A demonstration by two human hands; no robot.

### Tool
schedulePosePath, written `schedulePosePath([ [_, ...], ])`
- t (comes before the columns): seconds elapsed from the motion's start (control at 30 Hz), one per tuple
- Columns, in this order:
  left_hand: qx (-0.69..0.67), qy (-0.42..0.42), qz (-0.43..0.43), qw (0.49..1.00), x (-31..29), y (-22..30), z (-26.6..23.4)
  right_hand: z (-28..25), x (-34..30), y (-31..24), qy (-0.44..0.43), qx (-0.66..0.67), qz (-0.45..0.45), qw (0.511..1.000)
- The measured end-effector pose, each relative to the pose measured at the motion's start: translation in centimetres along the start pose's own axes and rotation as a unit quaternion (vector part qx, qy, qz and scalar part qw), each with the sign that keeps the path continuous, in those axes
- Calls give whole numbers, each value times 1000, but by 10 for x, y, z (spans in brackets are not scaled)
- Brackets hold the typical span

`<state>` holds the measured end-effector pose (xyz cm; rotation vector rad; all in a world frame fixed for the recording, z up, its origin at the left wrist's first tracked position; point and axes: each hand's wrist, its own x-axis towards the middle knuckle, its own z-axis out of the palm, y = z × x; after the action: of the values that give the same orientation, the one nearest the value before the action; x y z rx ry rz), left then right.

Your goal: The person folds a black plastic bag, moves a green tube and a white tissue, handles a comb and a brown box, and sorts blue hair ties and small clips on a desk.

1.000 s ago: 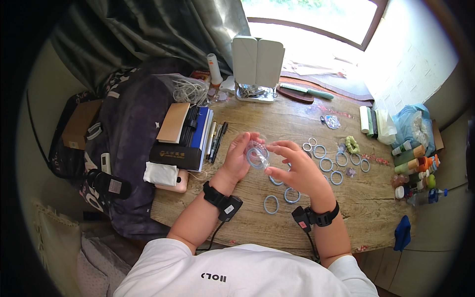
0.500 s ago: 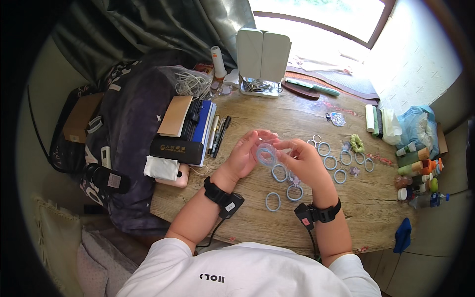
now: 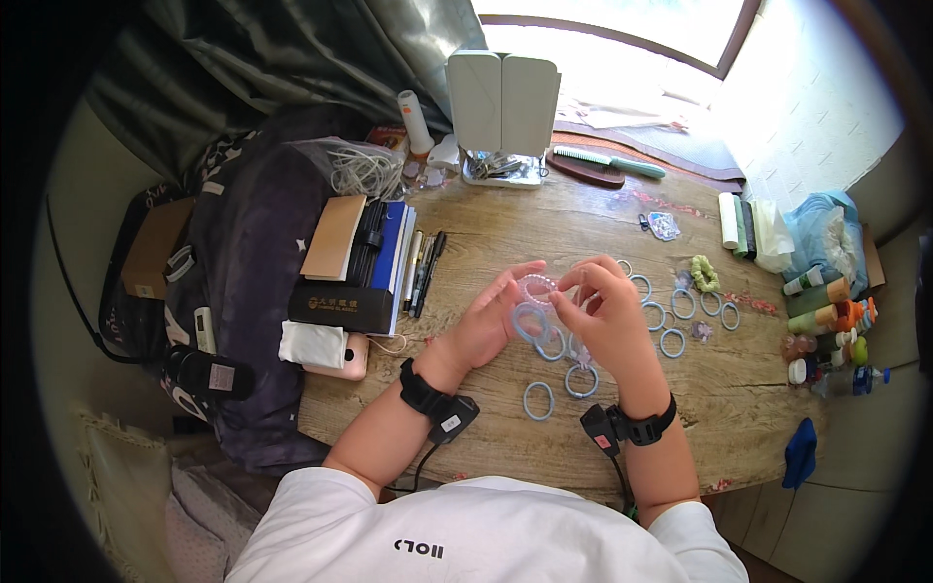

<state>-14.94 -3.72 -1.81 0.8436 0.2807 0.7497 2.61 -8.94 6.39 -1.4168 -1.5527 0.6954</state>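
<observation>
My right hand (image 3: pixel 604 306) is closed in a pinch on the edge of a pinkish, beaded-looking hair tie (image 3: pixel 536 303). Beside it, my left hand (image 3: pixel 486 319) has its fingers stretched out and apart, its fingertips near that tie. A pale blue hair tie (image 3: pixel 519 321) shows just below, next to the left fingers; I cannot tell whether it touches them. More blue hair ties lie on the wooden table under my hands, one loose blue ring (image 3: pixel 526 400) nearest me. A clear purplish ornament (image 3: pixel 580 352) is partly hidden by my right hand.
Several blue hair ties (image 3: pixel 673 343) and a green scrunchie (image 3: pixel 704 274) lie to the right. Books (image 3: pixel 335 236), a glasses case (image 3: pixel 340 308) and pens (image 3: pixel 429 275) are left. A folding mirror (image 3: pixel 502 102) and comb (image 3: pixel 622 165) stand behind; bottles (image 3: pixel 816 321) line the right edge.
The fingers of my left hand have opened out. My right hand has moved slightly right and up, and the pinkish tie now shows separately above the blue one.
</observation>
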Motion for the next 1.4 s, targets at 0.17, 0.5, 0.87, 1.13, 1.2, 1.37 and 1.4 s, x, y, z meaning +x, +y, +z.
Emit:
schedulePosePath([
  [0.17, -2, -3, -26, 1000, 1, -4, 2, -6, 1, -3, 20, -1, -24, 999],
  [0.5, -57, 58, -5, 997, 1, -7, 3, -7, 0, -6, 64, 3, -99, 993],
  [0.87, -96, 41, 38, 994, -4, -2, 3, -1, -3, -9, 0, -21, -121, 992],
  [1.13, -91, 45, 102, 990, -5, -1, -2, 4, -4, -11, -5, -29, -144, 989],
  [1.2, -107, 24, 117, 987, -4, 0, -2, 5, -4, -9, -3, -31, -140, 990],
  [1.37, -97, 51, 129, 986, -4, 1, 2, 6, -3, -5, -4, -21, -129, 991],
  [1.4, -101, 50, 131, 985, -4, 0, 2, 7, -3, -3, -5, -16, -128, 992],
])
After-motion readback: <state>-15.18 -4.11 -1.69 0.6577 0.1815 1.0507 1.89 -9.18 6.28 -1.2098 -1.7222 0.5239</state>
